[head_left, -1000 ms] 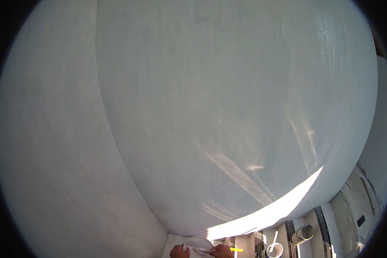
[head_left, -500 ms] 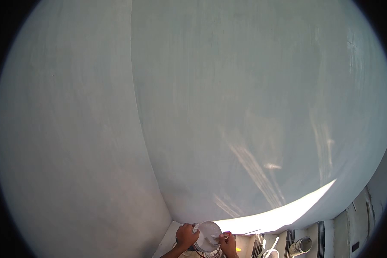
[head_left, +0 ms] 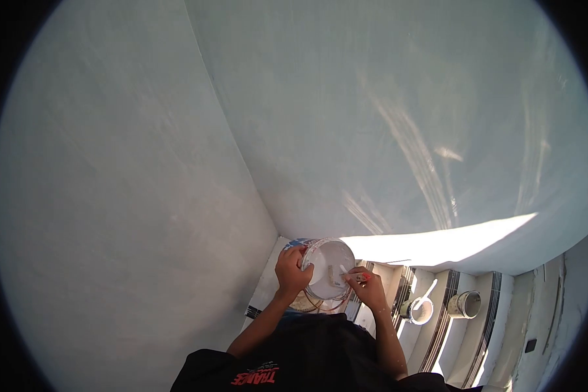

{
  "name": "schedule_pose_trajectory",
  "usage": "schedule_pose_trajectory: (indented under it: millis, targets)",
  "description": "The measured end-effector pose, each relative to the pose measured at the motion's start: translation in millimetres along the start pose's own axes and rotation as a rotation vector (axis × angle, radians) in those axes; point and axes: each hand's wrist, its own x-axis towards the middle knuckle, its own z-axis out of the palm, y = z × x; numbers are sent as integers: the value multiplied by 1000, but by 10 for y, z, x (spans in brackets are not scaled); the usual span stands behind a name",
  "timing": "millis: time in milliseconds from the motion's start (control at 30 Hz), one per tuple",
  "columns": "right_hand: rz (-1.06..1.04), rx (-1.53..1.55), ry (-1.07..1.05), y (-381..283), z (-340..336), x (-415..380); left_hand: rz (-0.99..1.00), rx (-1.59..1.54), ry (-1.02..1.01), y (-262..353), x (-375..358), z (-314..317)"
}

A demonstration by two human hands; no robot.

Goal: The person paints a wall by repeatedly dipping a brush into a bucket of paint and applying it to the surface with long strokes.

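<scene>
A white paint bucket point(head_left: 319, 294) with a blue-patterned outside is tilted so that its mouth faces me; pale paint coats the inside. My left hand point(head_left: 293, 271) is closed over its rim on the left side, thumb towards the inside. At the right edge of the mouth, my right hand point(head_left: 370, 289) is closed on a paintbrush point(head_left: 344, 269) with a pale handle and a bit of red near the fingers. The head of the brush reaches into the bucket, and its exact shape is hard to make out. A thin wire handle hangs below the bucket.
Tall pale walls point(head_left: 346, 130) meet in a corner ahead, with a bright sunlit patch low down. Stairs with dark-striped edges point(head_left: 441, 320) descend on the right. On them stand a small bucket point(head_left: 419, 312) with a white stick and another stained bucket point(head_left: 465, 305).
My view has tipped downward, so the bucket, hands and stairs appear higher and my dark shirt shows. Both hands stay at the bucket, the right one still holding the brush.
</scene>
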Motion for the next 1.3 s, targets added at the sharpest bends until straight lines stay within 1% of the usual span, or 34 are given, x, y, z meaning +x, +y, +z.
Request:
schedule_pose_trajectory:
  millis: [67, 133, 167, 267, 433, 533, 633, 767, 833, 967, 1033, 1133, 1167, 1233, 1300]
  targets:
    - [24, -60, 16, 8, 27, 4, -27, -15, -1, -8, -32, -78]
    - [64, -35, 34, -56, 55, 7, -47, -25, 11, -9, -30, -129]
    - [7, -106, 93, 7, 122, 27, -40, -23, 15, 13, -47, -164]
    - [-4, 1, 142, 31, 244, 110, -20, -32, 38, 44, -25, -206]
    - [86, 121, 261, -180, 433, 258, -63, -82, 67, 88, -80, -243]
    - [-3, 51, 310, -243, 606, 360, -130, -105, 66, 172, -111, -244]
    - [6, -50, 237, -280, 777, 477, -140, -69, 45, 206, -162, -203]
    - [-73, -97, 254, -129, 1057, 664, -83, -36, 59, 232, -191, -126]
    - [-109, -112, 269, -74, 1158, 682, -56, -69, 55, 247, -206, -105]
    - [-231, -42, 131, -43, 1226, 635, -32, -90, 61, 281, -256, -37]
    - [-290, 24, 51, -189, 1079, 552, -21, -65, 61, 333, -224, -23]
    - [-241, 114, -15, -109, 1136, 611, -11, -65, 78, 285, -186, 12]
    - [-179, 134, -20, -66, 1112, 623, -8, -70, 88, 239, -179, 29]
    - [-73, 172, -39, -81, 938, 661, -80, -77, 127, 136, -154, 26]
    - [-3, 445, -55, -87, 768, 716, -178, -125, 186, 50, -42, -36]
